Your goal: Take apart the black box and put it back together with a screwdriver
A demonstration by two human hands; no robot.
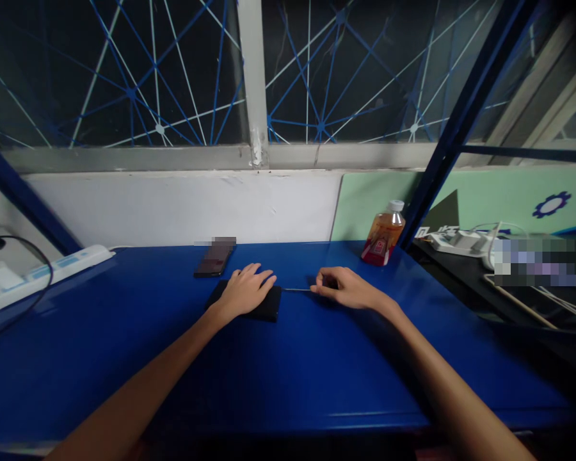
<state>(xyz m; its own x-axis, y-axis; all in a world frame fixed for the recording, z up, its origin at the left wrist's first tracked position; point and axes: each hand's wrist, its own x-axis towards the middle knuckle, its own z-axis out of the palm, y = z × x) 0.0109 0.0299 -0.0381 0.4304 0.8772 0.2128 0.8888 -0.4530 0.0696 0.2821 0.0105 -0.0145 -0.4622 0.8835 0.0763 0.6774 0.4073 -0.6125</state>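
Note:
My left hand (247, 288) lies with its fingers spread on top of a flat black rectangular case (269, 308), covering much of it. To its right, my right hand (338, 287) pinches a thin light-coloured rod (297, 290) between thumb and fingertips. The rod points left, and its far end is at or very near the case's right edge; I cannot tell whether it touches. Just behind my left hand, a dark smartphone (215, 257) rests on the blue table (278, 378).
At the back right stands a bottle (384, 234) of amber drink with a white cap. A white power strip (77, 266) with a black cable lies along the left. Blue metal posts (454, 128) frame the table, and a black surface with white cables (461, 256) adjoins its right side.

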